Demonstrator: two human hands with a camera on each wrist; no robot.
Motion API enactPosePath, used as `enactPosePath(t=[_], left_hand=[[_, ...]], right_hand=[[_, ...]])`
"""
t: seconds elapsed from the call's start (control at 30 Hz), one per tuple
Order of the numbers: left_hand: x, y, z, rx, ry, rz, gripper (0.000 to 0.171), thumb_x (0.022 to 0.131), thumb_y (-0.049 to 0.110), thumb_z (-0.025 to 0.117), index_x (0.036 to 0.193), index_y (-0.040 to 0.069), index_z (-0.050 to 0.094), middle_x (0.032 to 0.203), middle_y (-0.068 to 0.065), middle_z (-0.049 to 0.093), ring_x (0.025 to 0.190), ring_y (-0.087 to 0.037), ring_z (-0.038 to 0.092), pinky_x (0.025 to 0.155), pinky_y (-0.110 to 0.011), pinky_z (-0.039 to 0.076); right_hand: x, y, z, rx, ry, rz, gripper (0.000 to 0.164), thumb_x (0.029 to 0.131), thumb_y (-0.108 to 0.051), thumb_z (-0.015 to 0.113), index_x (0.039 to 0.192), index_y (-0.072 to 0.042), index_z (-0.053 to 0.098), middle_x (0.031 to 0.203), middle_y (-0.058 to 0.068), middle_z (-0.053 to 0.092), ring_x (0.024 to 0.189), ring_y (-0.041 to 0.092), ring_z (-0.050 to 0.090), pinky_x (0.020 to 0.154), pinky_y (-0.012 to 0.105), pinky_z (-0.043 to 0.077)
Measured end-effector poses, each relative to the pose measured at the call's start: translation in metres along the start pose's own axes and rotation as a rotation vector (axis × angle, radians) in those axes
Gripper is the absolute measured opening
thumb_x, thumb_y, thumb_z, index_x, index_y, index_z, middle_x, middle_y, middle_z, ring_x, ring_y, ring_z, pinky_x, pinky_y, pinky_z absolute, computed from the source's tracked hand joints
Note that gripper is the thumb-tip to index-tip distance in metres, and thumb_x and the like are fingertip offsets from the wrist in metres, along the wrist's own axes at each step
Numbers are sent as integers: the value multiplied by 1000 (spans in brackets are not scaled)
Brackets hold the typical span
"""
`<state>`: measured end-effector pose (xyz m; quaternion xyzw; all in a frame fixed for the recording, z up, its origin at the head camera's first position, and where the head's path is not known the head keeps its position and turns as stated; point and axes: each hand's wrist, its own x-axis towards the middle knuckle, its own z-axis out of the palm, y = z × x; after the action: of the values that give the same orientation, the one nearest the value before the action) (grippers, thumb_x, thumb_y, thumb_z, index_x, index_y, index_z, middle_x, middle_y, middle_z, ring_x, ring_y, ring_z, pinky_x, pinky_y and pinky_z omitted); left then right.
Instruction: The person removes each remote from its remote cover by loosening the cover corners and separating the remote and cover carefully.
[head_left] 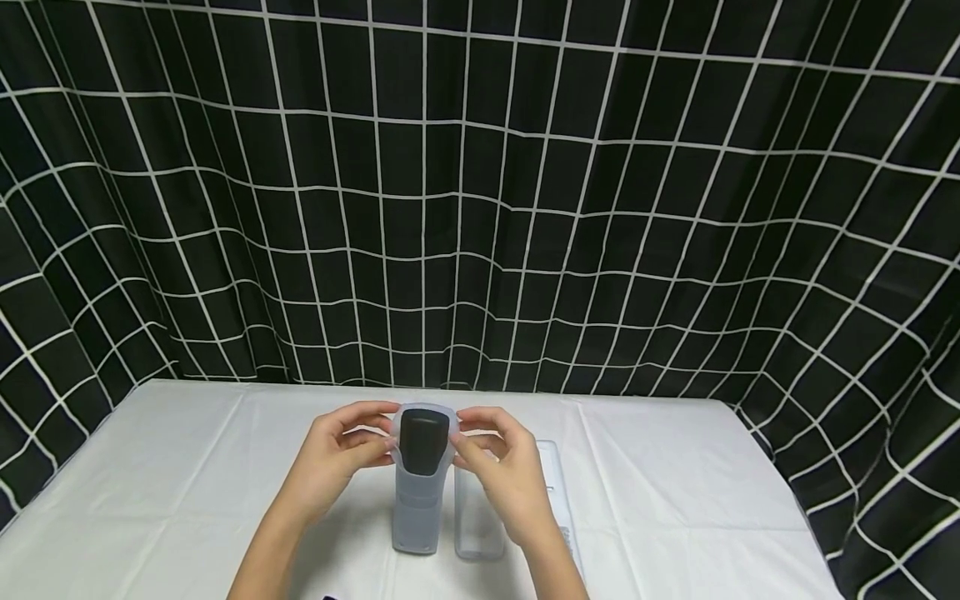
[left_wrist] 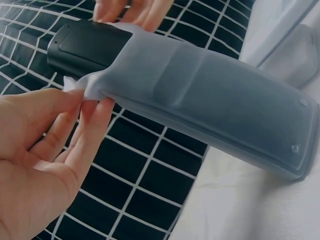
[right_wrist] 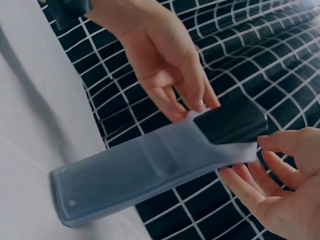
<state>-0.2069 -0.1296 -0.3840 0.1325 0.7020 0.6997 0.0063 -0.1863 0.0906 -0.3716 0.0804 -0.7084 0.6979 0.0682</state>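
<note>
A black remote control [head_left: 423,442] sits inside a translucent bluish silicone cover [head_left: 417,521], its dark upper end showing through the wide opening. The cover stands tilted, with its lower end at the white cloth. My left hand [head_left: 337,454] pinches the left edge of the opening between thumb and fingers. On the opposite edge, my right hand [head_left: 498,467] pinches the cover's lip in the same way. In the left wrist view the soft lip [left_wrist: 94,85] is pulled outward beside the bare black end [left_wrist: 90,47]. Small round bumps mark the cover's lower end.
Another translucent cover [head_left: 480,529] lies on the white tablecloth [head_left: 660,500] just right of the held one. Beside it, a pale flat item [head_left: 553,475] is partly hidden by my right arm. A black curtain with white grid lines [head_left: 480,208] hangs behind the table.
</note>
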Motion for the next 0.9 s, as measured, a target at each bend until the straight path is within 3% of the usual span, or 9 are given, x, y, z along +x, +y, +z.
enactPosePath(t=[0.2, 0.47, 0.9], left_hand=[[-1, 2, 2, 0, -23, -2, 41, 95, -7, 70, 135, -11, 62, 103, -10, 66, 86, -12, 73, 86, -37, 65], [-2, 3, 6, 5, -46, 0, 43, 95, -5, 70, 136, -10, 62, 105, -12, 66, 88, -13, 73, 88, -37, 64], [0, -1, 10, 28, -68, 36, 40, 97, -3, 68, 136, -11, 62, 105, -10, 67, 94, -12, 71, 91, -36, 63]], right_hand=[[-3, -5, 0, -20, -1, -54, 26, 95, 0, 75, 120, 5, 70, 126, 20, 68, 99, 21, 70, 84, 33, 65], [-5, -7, 1, -98, -25, -82, 29, 91, -4, 81, 119, -2, 73, 117, 13, 71, 97, 19, 65, 82, 26, 59], [-5, -5, 1, -153, 15, -121, 32, 87, -4, 85, 117, -2, 73, 113, 13, 66, 95, 22, 65, 78, 24, 61]])
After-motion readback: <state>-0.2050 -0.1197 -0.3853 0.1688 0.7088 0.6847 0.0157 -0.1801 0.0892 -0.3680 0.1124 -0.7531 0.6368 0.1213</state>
